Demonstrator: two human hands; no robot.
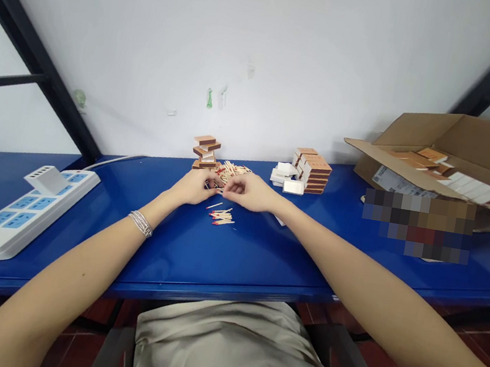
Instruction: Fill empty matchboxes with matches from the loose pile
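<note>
The left hand (195,187) and right hand (248,191) are held at twelve o'clock, fingers together. Two heaps of thin red-tipped wooden matches (221,216) are laid just beside them.

Looked like a small packing workshop. Blue workbench (222,267) ran along a white wall (247,53), with a power strip (21,216) near left and an open carton (465,141) of matchboxes (419,153) far right.
</note>
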